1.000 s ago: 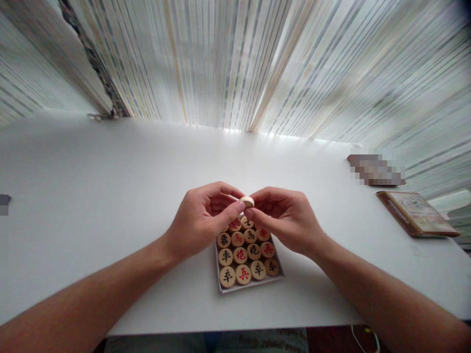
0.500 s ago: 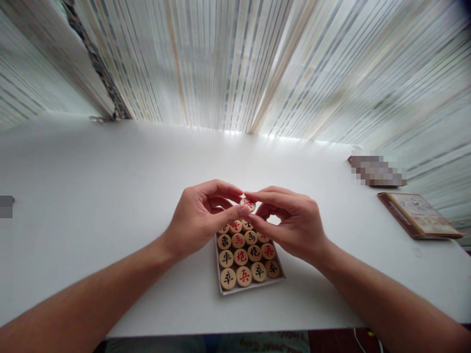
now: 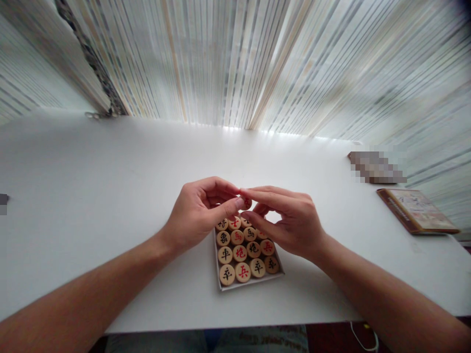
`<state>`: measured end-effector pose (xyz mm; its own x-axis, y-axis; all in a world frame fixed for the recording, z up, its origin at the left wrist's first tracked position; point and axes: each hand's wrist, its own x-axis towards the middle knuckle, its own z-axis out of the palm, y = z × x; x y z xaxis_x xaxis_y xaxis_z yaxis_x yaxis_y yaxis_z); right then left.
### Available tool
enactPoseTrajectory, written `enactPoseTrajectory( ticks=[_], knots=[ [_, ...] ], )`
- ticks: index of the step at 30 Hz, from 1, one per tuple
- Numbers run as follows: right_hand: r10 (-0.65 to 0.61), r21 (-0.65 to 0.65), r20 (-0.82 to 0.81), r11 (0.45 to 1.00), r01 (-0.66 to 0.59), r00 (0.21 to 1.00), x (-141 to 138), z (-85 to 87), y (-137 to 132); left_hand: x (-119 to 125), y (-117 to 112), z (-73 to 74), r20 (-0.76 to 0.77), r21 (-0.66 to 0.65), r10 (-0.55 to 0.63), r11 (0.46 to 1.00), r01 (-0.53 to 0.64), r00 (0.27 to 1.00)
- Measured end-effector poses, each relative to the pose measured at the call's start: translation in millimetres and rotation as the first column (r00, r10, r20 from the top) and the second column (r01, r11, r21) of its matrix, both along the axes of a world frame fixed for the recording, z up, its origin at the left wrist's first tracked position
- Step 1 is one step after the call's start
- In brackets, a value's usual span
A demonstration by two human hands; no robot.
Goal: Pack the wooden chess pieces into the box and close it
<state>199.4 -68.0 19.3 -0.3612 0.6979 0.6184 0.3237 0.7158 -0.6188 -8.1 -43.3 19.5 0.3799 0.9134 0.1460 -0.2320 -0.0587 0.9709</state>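
Note:
A shallow box of round wooden chess pieces with red and black characters lies on the white table near its front edge. Above the box's far end, my left hand and my right hand meet fingertip to fingertip. Together they pinch one wooden piece, mostly hidden between thumbs and forefingers. Both hands are closed around it. The far rows of the box are covered by my fingers.
A brown book lies at the right side of the table, with a blurred-out dark object behind it. Striped curtains hang along the table's far edge. A small dark thing sits at the left edge.
The held piece has turned from edge-on to flat and dropped a little toward the box. My right fingers have stretched over it, hiding most of it.

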Motion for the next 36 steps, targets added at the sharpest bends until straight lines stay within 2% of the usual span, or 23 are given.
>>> enactPoseTrajectory(
  ticks=[9, 14, 28, 31, 36],
  knots=[
    [-0.159, 0.206, 0.136, 0.97, 0.129, 0.978, -0.4, 4.7, -2.8, 1.2, -1.6, 1.3, -0.011, 0.001, 0.033, 0.999, -0.033, 0.999],
    [-0.185, 0.225, 0.153, 0.963, 0.148, 0.971, -2.8, 4.2, -5.5, 2.8, -4.4, 0.2, -0.034, -0.006, 0.027, 1.0, -0.027, 0.999],
    [-0.147, -0.027, 0.113, 0.988, 0.151, 0.983, -5.0, 4.8, -8.3, -5.1, -2.9, -2.9, -0.165, 0.188, 0.079, 0.981, -0.048, 0.983],
    [-0.092, -0.152, 0.039, 0.984, 0.097, 0.995, -5.8, 5.8, -8.0, -6.9, -1.8, -3.8, -0.187, 0.23, 0.095, 0.972, -0.05, 0.978],
    [-0.054, -0.377, -0.098, 0.926, 0.013, 0.994, -4.5, 15.8, -5.7, -8.4, 2.0, -2.5, -0.198, 0.26, 0.137, 0.962, -0.083, 0.97]
  ],
)
